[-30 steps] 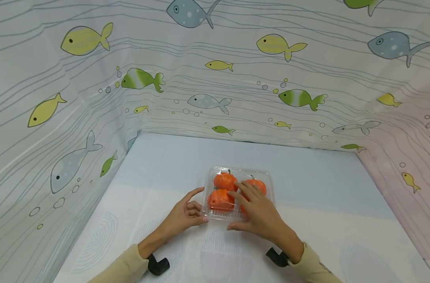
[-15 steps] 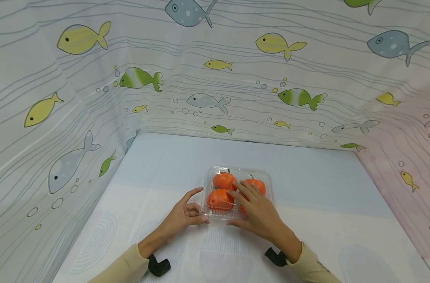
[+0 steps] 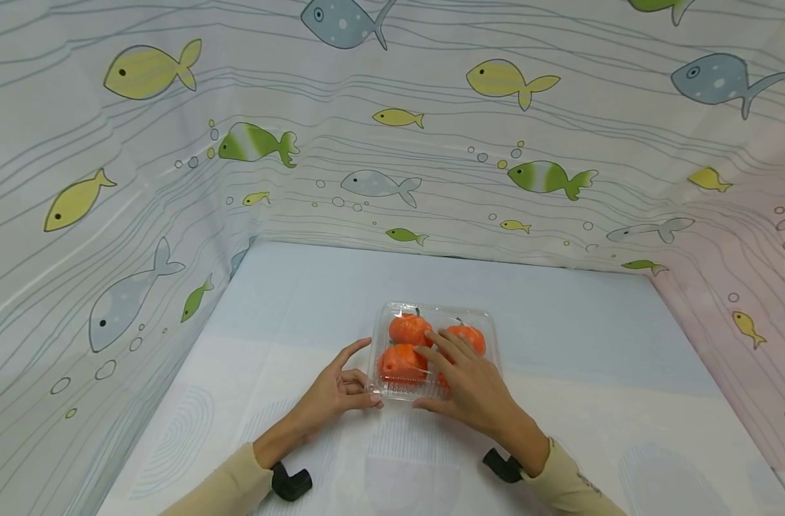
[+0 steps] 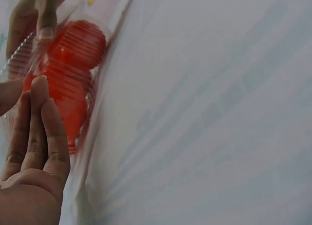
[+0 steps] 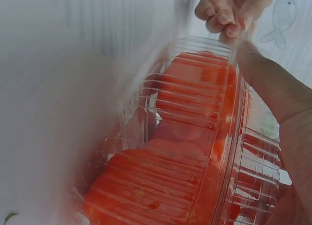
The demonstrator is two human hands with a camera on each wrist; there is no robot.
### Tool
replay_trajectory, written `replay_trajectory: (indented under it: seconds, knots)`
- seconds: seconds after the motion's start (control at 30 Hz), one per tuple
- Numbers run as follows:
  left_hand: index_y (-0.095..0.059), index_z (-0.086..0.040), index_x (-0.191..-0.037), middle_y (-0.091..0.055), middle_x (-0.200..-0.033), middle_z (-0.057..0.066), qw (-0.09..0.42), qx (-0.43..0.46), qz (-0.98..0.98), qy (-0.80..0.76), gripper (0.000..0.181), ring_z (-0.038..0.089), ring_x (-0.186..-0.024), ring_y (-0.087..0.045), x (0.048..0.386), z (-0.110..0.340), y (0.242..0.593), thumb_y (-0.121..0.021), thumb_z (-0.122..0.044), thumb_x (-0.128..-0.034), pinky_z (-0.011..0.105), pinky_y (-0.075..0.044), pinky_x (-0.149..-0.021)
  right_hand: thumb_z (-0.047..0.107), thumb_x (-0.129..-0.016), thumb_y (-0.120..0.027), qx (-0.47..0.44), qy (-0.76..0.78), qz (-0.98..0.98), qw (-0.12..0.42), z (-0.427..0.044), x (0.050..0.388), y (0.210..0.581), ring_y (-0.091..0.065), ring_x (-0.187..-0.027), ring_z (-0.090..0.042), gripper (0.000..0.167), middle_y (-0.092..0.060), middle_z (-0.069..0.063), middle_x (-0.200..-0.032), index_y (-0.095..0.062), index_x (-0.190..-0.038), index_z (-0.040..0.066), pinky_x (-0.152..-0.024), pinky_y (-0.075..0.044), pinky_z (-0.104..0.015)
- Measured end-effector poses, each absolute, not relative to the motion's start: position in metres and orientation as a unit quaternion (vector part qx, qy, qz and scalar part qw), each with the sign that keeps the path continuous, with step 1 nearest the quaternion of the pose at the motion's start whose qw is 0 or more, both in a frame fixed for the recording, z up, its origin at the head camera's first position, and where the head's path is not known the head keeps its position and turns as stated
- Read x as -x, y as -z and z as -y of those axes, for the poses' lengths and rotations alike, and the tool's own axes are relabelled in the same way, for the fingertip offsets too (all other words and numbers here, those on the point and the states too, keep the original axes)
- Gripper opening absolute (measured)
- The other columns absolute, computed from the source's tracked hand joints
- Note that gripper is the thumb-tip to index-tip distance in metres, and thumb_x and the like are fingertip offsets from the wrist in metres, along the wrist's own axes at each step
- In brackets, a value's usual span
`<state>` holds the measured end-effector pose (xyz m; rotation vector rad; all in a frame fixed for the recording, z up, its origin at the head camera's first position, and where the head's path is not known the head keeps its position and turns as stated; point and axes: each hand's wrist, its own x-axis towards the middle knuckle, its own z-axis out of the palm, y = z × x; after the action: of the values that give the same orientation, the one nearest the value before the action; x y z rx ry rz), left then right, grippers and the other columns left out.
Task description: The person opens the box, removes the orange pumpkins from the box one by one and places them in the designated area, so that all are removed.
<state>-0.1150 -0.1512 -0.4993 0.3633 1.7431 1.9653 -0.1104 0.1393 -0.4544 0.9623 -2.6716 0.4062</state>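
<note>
A clear plastic clamshell container [image 3: 440, 309] with its lid down lies on the table in the head view. Inside are several small orange pumpkins [image 3: 410, 330] with dark stems, part of them covered by my right hand. My left hand [image 3: 327, 390] holds the container's left side, its thumb at the front left corner and its index finger farther back. Over the lid's right half, my right hand [image 3: 479, 390] spreads its curved fingers, with the thumb by the front edge. The right wrist view shows that thumb along the ribbed rim [image 5: 234, 152], near the left fingertips.
A pale table [image 3: 579, 322] stretches around the container. Behind and beside it hangs a white fabric wall [image 3: 450, 150] printed with fish. Black curved pieces [image 3: 292, 484] show beside both wrists, close to the beige sleeves [image 3: 227, 480].
Both hands stay on the container, which has not visibly moved. The head view has shifted very slightly.
</note>
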Motion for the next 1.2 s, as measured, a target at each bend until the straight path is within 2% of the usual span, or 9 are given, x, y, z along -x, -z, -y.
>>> replay_trajectory:
  seconds: [0.2,0.5,0.77,1.0,1.2]
  knots:
    - [-0.022,-0.029,-0.163,-0.068,-0.102,0.016,0.243,-0.125,-0.647,-0.712,0.1,0.035,-0.095,-0.074,0.1153,0.1515,0.499,-0.083,-0.008,-0.0871,0.039,-0.056,-0.088,0.058,-0.079,-0.084,-0.342,-0.145,0.917,0.146,-0.1391,0.1118,0.4533,-0.048,-0.141,-0.035,0.077,-0.055,-0.014,-0.149,-0.065,-0.139,0.014,-0.105,-0.048,-0.053]
    - [-0.026,-0.02,-0.162,-0.069,-0.098,0.013,0.24,-0.111,-0.64,-0.721,0.098,0.031,-0.093,-0.074,0.1165,0.1491,0.5017,-0.084,-0.004,-0.0846,0.035,-0.055,-0.089,0.055,-0.08,-0.085,-0.358,-0.14,0.91,0.159,-0.1399,0.113,0.4535,-0.05,-0.138,-0.039,0.072,-0.059,-0.016,-0.144,-0.066,-0.136,0.012,-0.106,-0.047,-0.055]
    - [-0.025,-0.018,-0.162,-0.064,-0.091,0.008,0.252,-0.09,-0.588,-0.763,0.091,0.031,-0.092,-0.075,0.1142,0.1464,0.5001,-0.077,-0.001,-0.0893,0.043,-0.057,-0.093,0.054,-0.081,-0.084,-0.365,-0.136,0.905,0.173,-0.1406,0.1139,0.4547,-0.052,-0.136,-0.04,0.07,-0.06,-0.017,-0.143,-0.068,-0.134,0.011,-0.104,-0.048,-0.055]
    - [-0.024,-0.02,-0.163,-0.064,-0.089,0.007,0.253,-0.09,-0.581,-0.769,0.086,0.029,-0.089,-0.074,0.1132,0.1455,0.5024,-0.074,-0.005,-0.0936,0.043,-0.056,-0.095,0.053,-0.081,-0.085,-0.367,-0.143,0.902,0.175,-0.1408,0.1146,0.4551,-0.052,-0.136,-0.04,0.069,-0.061,-0.017,-0.142,-0.068,-0.133,0.011,-0.105,-0.047,-0.056]
    - [-0.018,-0.021,-0.163,-0.066,-0.092,0.009,0.253,-0.112,-0.571,-0.773,0.09,0.031,-0.091,-0.074,0.1138,0.1467,0.5036,-0.072,0.0,-0.0942,0.045,-0.056,-0.095,0.054,-0.081,-0.084,-0.365,-0.145,0.903,0.175,-0.1412,0.1153,0.4548,-0.052,-0.136,-0.039,0.069,-0.061,-0.016,-0.142,-0.068,-0.133,0.011,-0.105,-0.048,-0.055]
